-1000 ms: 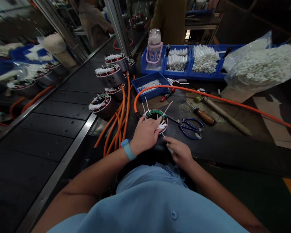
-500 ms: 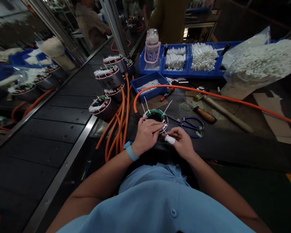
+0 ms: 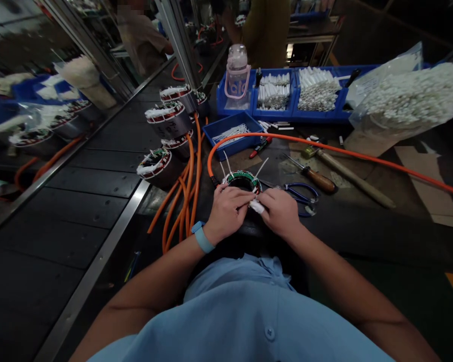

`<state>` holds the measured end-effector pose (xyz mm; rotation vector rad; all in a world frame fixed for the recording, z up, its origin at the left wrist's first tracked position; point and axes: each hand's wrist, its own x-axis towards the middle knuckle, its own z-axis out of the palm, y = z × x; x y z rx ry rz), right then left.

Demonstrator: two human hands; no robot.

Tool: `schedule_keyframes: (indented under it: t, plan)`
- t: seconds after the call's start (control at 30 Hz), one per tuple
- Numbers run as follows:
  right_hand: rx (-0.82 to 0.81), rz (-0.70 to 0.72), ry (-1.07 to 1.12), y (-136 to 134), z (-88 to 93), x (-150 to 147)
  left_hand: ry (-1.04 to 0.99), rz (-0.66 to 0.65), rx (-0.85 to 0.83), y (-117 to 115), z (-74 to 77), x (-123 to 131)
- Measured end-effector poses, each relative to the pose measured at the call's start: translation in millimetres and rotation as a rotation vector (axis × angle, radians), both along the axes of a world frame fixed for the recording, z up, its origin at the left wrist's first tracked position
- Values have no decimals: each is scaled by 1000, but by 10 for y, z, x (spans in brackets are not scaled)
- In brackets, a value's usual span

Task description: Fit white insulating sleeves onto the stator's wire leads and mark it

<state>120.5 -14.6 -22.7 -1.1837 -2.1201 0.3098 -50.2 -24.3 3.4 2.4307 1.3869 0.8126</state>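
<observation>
A ring-shaped motor stator (image 3: 234, 176) with green and white windings lies before me, several thin white cable ties (image 3: 227, 162) sticking up from it. Across its near rim rests my left hand (image 3: 227, 210), fingers stretched together and gripping the ring. My right hand (image 3: 282, 210) is closed at the near right rim, its fingers pinched on a cable tie mostly hidden by them. A white wrapping (image 3: 256, 206) covers the right thumb. An orange cable (image 3: 210, 163) leaves the stator at the left and arcs over to the right.
Blue-handled cutters (image 3: 302, 192), a wooden-handled awl (image 3: 320, 178) and a hammer (image 3: 357, 178) lie to the right. Behind the stator stands a blue tray (image 3: 232, 142) of cable ties. Finished-looking stators (image 3: 156, 166) with orange cables stand left. Blue bins (image 3: 292, 118) line the back.
My right hand has moved up and left, against the stator's rim, and turned so its back faces up. The left hand stays on the ring.
</observation>
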Motion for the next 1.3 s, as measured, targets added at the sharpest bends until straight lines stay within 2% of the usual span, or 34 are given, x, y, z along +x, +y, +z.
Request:
schedule_keyframes:
  t: [0.1,0.2,0.27,0.37,0.47,0.53,0.63,0.67,0.73,0.93,1.07,1.13,1.2,1.3]
  plan:
    - [272,139,-276,30,59,86,70,9,-22,13,44,-13]
    - [446,195,-313,62,63,128,191,57,-36,43,87,-35]
    - [476,147,-318,170,81,105,239,39,-41,73,91,-54]
    - [406,33,-339,470,137,2,249,-32,-18,117,68,-78]
    - [240,18,-266,701,167,-65,271,-49,28,144,49,-92]
    - [51,86,-97,719,169,-44,309,-55,49,149,53,-99]
    - [-160,309,84,606,176,36,379,-56,82,145,70,-112]
    - [-168,373,67,564,181,57,398,-53,93,142,74,-116]
    - [-107,401,-52,507,189,70,423,-39,107,134,73,-123]
    - [86,194,-460,574,189,-63,331,-18,74,156,-54,-118]
    - [54,215,-611,669,256,-182,269,-38,105,192,-104,-117]
    - [26,237,-642,675,293,-229,278,-57,83,201,-52,-147]
    - [-6,232,-617,654,298,-246,302,-131,22,203,34,-203]
    - [-116,265,-375,660,227,-114,298,-243,-44,194,114,-280]
